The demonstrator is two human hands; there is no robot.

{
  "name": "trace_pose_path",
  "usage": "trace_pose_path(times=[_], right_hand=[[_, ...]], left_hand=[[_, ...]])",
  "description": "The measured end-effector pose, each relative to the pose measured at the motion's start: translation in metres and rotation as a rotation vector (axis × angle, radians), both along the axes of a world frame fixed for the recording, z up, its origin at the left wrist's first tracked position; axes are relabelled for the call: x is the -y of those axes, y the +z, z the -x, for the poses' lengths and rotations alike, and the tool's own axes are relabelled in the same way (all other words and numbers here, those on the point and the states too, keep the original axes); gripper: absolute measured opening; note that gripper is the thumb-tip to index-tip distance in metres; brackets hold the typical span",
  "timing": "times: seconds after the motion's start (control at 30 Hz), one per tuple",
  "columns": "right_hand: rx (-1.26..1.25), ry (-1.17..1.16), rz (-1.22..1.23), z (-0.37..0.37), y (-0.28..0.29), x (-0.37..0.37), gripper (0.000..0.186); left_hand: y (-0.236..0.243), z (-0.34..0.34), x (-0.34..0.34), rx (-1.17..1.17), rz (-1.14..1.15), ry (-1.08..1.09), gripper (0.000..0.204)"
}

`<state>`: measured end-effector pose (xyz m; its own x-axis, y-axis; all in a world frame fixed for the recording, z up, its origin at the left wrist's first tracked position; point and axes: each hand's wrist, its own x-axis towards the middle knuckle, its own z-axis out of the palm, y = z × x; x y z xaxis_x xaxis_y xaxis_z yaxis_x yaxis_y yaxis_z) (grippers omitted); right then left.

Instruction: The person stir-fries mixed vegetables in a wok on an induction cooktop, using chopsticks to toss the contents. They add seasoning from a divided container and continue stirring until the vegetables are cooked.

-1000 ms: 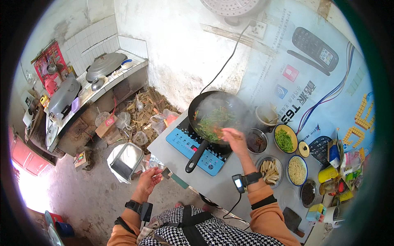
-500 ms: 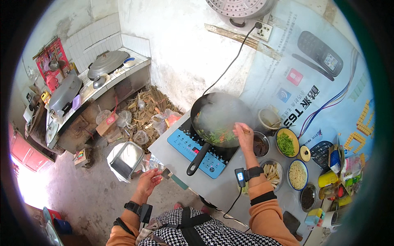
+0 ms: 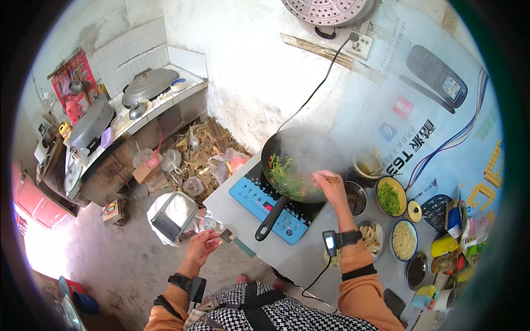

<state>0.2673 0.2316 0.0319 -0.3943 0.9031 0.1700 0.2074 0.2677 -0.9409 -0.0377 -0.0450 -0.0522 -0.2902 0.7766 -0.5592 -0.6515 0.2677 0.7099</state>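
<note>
In a dark wok [image 3: 269, 165] with a black handle, green vegetable strips [image 3: 287, 172] and orange bits lie under thick steam. Over the wok's right rim, my right hand [image 3: 330, 187] is closed around wooden chopsticks [image 3: 333, 180]; steam blurs their far ends. The wok rests on a blue induction cooker [image 3: 248, 197]. My left hand [image 3: 203, 246] hovers off the table's left corner, fingers loosely curled and apart, holding nothing visible. Closest to it is a green strip [image 3: 243, 246] with a grey end at the table edge.
Right of the wok stand a dark-sauce bowl [image 3: 356, 197], a bowl of green strips [image 3: 391, 197], pale sticks [image 3: 371, 238] and a noodle-like bowl [image 3: 404, 241]. Bottles and packets [image 3: 458, 243] crowd the right edge. A metal tin [image 3: 174, 218] sits left of the table; a power cord [image 3: 314, 91] hangs behind.
The green vegetables have shifted to the wok's left side and piled higher. My right hand stays over the right rim, slightly lower. The left hand barely differs; the view has shifted slightly.
</note>
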Motion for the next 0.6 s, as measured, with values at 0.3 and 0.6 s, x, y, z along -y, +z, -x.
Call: trace_pose_path(times=[0.3, 0.6], right_hand=[[-0.172, -0.284, 0.056, -0.022, -0.013, 0.017, 0.016], [-0.160, -0.253, 0.029, -0.050, -0.010, 0.038, 0.018]], left_hand=[[-0.002, -0.006, -0.013, 0.014, -0.015, -0.042, 0.025], [0.000, -0.014, -0.018, 0.033, -0.024, -0.059, 0.025]])
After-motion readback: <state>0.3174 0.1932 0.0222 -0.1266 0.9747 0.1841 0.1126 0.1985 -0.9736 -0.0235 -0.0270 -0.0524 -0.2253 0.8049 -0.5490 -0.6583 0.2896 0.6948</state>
